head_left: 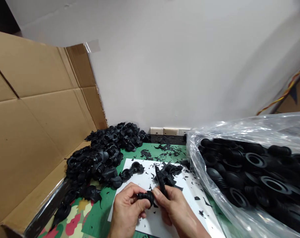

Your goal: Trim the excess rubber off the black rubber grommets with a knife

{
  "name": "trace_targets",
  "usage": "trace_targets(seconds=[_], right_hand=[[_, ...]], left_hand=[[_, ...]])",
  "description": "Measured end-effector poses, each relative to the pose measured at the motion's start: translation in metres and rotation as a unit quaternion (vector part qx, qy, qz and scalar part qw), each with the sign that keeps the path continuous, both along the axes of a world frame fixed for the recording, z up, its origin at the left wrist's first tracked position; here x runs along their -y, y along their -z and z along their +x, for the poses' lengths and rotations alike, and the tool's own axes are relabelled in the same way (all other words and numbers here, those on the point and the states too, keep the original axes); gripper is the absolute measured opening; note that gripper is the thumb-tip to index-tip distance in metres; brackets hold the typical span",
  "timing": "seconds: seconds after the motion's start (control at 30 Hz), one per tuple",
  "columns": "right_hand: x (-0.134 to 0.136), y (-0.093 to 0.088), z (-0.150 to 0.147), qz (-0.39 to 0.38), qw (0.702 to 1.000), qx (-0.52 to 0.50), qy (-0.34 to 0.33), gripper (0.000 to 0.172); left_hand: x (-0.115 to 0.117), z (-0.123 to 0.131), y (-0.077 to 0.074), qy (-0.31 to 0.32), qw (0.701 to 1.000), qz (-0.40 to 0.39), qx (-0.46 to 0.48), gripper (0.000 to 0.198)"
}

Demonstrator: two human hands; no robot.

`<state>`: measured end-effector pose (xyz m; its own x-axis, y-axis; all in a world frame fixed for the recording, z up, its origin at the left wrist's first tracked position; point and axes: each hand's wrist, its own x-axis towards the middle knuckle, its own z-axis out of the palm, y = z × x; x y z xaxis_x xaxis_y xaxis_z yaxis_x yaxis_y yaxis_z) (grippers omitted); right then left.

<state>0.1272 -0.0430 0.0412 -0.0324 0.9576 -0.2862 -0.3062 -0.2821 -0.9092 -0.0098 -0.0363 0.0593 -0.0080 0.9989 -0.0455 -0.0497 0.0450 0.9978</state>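
Note:
Low in the middle, my left hand [130, 206] is closed around a small black ribbed rubber boot [147, 197], thumb pressed along its side. My right hand [171, 205] grips a slim dark tool [160, 178] that sticks up between thumb and fingers. Its thumb and fingertip meet the right edge of the boot; whether they also pinch a bit of rubber there is hidden. Beneath both hands lies a white sheet [186, 198]. Torn black rubber scraps [171, 172] are heaped just beyond my right hand, and a couple of black rubber pieces [132, 169] rest on the sheet's far left.
A big pile of black ribbed rubber parts [105, 155] spreads at the left, against a cardboard box [41, 115]. On the right, a clear plastic bag [196, 158] holds several more boots [239, 175]. Rubber crumbs litter the green mat [137, 152] before the white wall [177, 66].

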Motion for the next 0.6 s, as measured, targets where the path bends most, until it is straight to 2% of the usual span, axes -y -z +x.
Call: trace_targets(seconds=[0.1,0.23,0.33,0.47,0.6], right_hand=[[0.004,-0.01,0.012,0.086,0.99,0.077,0.084,0.038],[0.01,-0.02,0.025,0.163,0.976,0.095,0.107,0.037],[0.01,-0.016,0.029,0.206,0.964,0.116,0.121,0.04],[0.01,-0.007,0.022,0.187,0.976,0.033,0.106,0.04],[0.013,-0.007,0.009,0.168,0.98,-0.008,0.107,0.037]], left_hand=[[0.0,0.0,0.001,0.003,0.999,0.024,-0.033,0.007],[0.001,-0.001,0.006,0.022,0.997,0.043,-0.054,0.009],[0.002,-0.002,0.009,0.03,0.996,0.047,-0.073,0.007],[0.003,-0.005,0.011,0.042,0.99,0.062,-0.119,0.008],[0.006,-0.006,0.009,0.05,0.98,0.087,-0.173,0.01]])
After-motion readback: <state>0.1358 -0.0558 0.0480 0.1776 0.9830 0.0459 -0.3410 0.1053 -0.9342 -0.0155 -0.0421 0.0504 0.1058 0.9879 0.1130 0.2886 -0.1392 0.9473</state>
